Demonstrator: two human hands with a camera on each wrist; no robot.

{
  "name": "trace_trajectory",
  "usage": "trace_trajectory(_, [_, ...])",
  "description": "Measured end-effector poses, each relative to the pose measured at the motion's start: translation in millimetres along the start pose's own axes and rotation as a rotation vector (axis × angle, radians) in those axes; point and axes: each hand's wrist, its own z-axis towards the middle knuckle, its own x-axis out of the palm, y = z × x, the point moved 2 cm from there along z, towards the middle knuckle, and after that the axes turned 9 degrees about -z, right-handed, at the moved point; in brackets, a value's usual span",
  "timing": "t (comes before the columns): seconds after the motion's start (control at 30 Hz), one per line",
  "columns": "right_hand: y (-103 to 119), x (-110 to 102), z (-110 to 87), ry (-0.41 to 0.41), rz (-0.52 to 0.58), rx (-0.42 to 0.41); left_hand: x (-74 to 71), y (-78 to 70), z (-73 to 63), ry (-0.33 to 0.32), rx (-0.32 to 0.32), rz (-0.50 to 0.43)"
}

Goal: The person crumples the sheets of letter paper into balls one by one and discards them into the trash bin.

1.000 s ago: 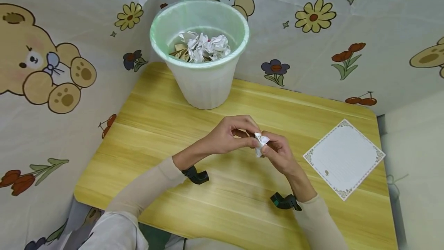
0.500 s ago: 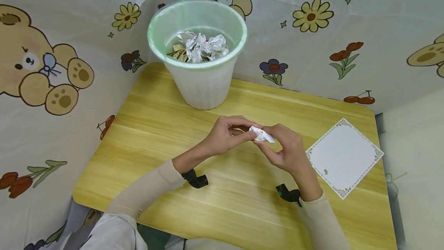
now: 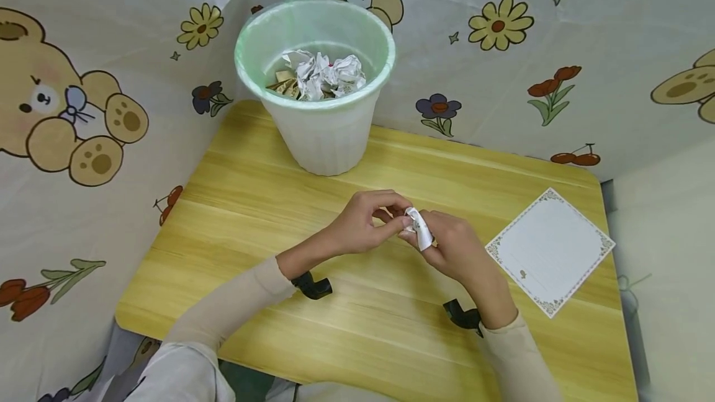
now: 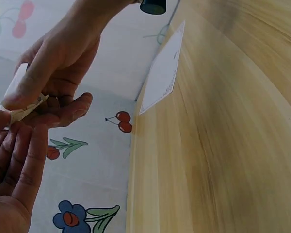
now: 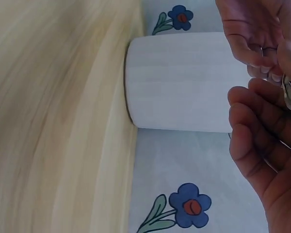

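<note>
A small white piece of paper (image 3: 422,236), folded or crumpled into a narrow strip, is held between both hands above the table. My left hand (image 3: 364,223) pinches its left end between thumb and fingers. From the other side, my right hand (image 3: 459,247) grips the same paper, its thumb lying along it in the left wrist view. That view shows a pale flat face of the paper (image 4: 18,81) and a creased edge below. In the right wrist view only a sliver of the paper (image 5: 290,94) shows at the right edge, the rest hidden by fingers.
A white bin (image 3: 329,141) with a green liner stands at the back of the wooden table (image 3: 268,203), holding crumpled white paper (image 3: 329,76) and brown scraps. A flat sheet with an ornate border (image 3: 550,253) lies at the right. Patterned cloth (image 3: 447,67) hangs behind.
The right hand first shifted up and over the paper, then dropped slightly again. The paper has turned in the fingers and now shows as a narrow strip slanting down to the right.
</note>
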Motion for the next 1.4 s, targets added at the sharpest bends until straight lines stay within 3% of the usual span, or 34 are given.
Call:
trace_trajectory(0.17, [-3,3,-7.4,0.050,0.186,0.117,-3.3,6.1,-1.9,-0.056,-0.009,-0.005])
trace_trajectory(0.3, [-5,6,-8.8,0.011,0.201,0.163,-5.5,8.1,-3.0,-0.086,-0.003,0.018])
trace_trajectory(0.57, [-5,11,-10.9,-0.006,0.107,0.096,-4.2,7.8,-5.7,0.093,-0.032,0.207])
trace_trajectory(0.73, [-2,15,-12.4,-0.031,0.143,0.032,-3.3,9.7,-8.0,0.127,-0.017,0.210])
trace_trajectory(0.9, [-2,13,-12.8,-0.044,0.324,0.069,-4.0,7.2,-8.9,0.129,0.025,0.155])
trace_trajectory(1.03, [-5,8,-12.8,-0.004,0.637,0.098,-7.4,2.3,-4.7,0.158,0.040,0.115])
trace_trajectory(1.13, [-8,6,-12.1,0.050,0.907,0.081,-11.0,-1.6,-2.3,0.190,0.041,0.072])
trace_trajectory(1.2, [-9,6,-10.5,0.086,1.030,0.053,-13.6,-4.0,-2.2,0.208,0.045,0.061])
trace_trajectory(1.3, [-11,7,-7.4,0.125,1.128,0.028,-16.3,-5.5,-3.0,0.225,0.057,0.088])
trace_trajectory(1.4, [-12,8,-5.8,0.142,1.144,0.016,-16.7,-4.7,-4.2,0.231,0.071,0.117])
